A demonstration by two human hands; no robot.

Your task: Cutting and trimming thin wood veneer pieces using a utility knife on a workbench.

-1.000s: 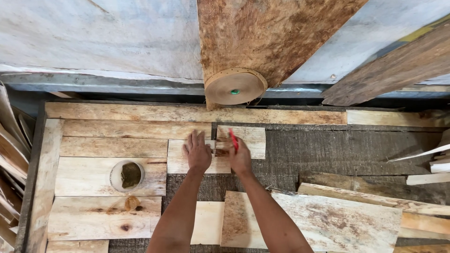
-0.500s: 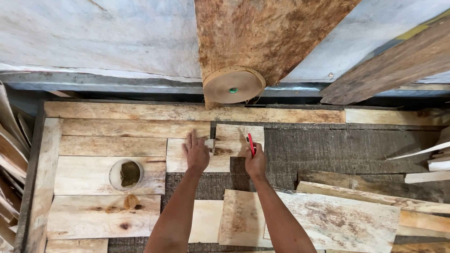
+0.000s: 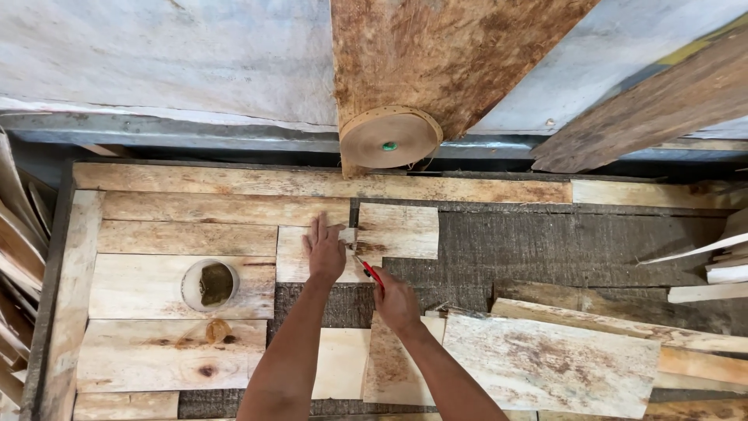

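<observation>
My left hand (image 3: 325, 249) lies flat, fingers together, on a pale veneer piece (image 3: 292, 256) in the middle of the work table. My right hand (image 3: 396, 302) grips a red-handled knife (image 3: 372, 273) whose tip points up-left at the seam beside a second pale veneer piece (image 3: 399, 230). A strip of brown tape appears to bridge the two pieces at the seam. Straight behind them a roll of brown paper tape (image 3: 389, 138) stands on edge at the table's back.
Veneer sheets cover the table's left (image 3: 179, 284); a small round bowl (image 3: 209, 285) with dark contents sits there. Loose veneer pieces (image 3: 545, 359) pile at the right. Dark boards (image 3: 654, 101) lean on the back wall. More veneer stacks up at the left edge (image 3: 15, 265).
My right hand with the knife has pulled back toward me along the seam, after swinging right half a second ago. My left hand has stayed pressed on the veneer.
</observation>
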